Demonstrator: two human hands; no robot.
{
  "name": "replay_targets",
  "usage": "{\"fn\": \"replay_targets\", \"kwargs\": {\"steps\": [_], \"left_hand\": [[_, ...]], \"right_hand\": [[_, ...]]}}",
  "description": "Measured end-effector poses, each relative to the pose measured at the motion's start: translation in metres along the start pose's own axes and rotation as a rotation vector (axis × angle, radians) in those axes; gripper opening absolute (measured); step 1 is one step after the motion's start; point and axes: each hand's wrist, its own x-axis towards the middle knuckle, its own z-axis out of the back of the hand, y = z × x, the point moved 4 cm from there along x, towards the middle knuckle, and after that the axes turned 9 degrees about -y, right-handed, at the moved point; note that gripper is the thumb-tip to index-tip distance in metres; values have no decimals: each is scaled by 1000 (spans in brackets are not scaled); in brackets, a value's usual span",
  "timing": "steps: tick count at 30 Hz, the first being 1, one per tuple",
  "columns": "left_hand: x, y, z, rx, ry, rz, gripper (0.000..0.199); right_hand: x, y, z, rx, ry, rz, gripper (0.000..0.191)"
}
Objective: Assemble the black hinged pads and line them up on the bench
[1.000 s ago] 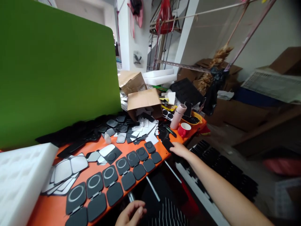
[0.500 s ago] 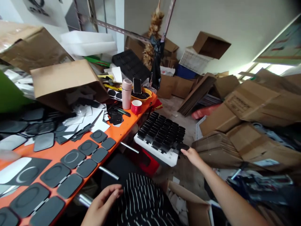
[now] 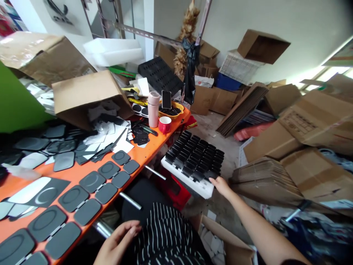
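Observation:
Out to the right, my right hand (image 3: 221, 186) pinches the edge of a flat black pad (image 3: 211, 174) at the near right corner of a white foam tray (image 3: 190, 180). Rows of similar black pads (image 3: 190, 156) stand packed and leaning on that tray. My left hand (image 3: 121, 237) is over my lap beside the table edge, its fingers curled together and no object showing in them. Left of it, a line of dark grey hinged pads (image 3: 87, 211), several with a ring mark, lies unfolded along the orange table (image 3: 150, 152).
A pink bottle (image 3: 153, 112), a red cup (image 3: 164, 125) and a yellow basket (image 3: 179, 109) stand at the table's far end. Metal rods (image 3: 131, 201) stick out from its edge. An open carton (image 3: 228, 239) sits low right; stacked cardboard (image 3: 264, 180) lies beyond.
The pad in my right hand has come down against the nearest row on the tray. My left hand stays about where it was. The whole view has turned slightly left.

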Motion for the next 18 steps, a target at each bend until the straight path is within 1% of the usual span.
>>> {"fn": "replay_targets", "kwargs": {"steps": [2, 5, 6, 7, 8, 9, 10, 11, 12, 14, 15, 16, 17, 18], "left_hand": [[-3, -5, -1, 29, -18, -39, 42], [-5, -11, 1, 5, -41, -118, 36], [-5, -12, 3, -16, -51, -135, 34], [-5, -12, 6, -35, -66, -149, 33], [-5, -12, 9, -51, -82, -157, 32], [-4, -12, 14, -62, -103, -161, 32], [-5, -12, 18, -70, -123, -164, 31], [-5, -11, 22, -74, -140, -166, 31], [-7, -11, 27, -76, -153, -170, 30], [-10, -12, 35, -77, -175, -178, 30], [-13, -12, 40, -76, -185, -184, 30], [-16, -12, 44, -77, -196, -189, 30], [-19, -12, 49, -82, -210, -189, 30], [-23, -11, 53, -90, -226, -187, 30]], "right_hand": [[-7, 1, 1, -39, 2, -2, 40], [-29, -1, 8, -89, -25, 11, 36], [-39, 0, 9, -119, -49, 8, 34], [-48, 3, 10, -210, -114, -15, 34], [-57, 13, 5, -256, -104, 23, 33], [-66, 31, -5, -242, -43, 95, 32], [-74, 58, -18, -180, 40, 186, 30], [-81, 93, -33, -108, 104, 296, 30], [-86, 136, -49, -48, 145, 421, 31], [-87, 231, -82, -14, 190, 667, 35], [-82, 277, -98, -48, 200, 753, 36], [-75, 319, -114, -135, 202, 805, 36], [-65, 353, -129, -272, 219, 824, 35], [-54, 382, -141, -321, 232, 829, 34]]}}
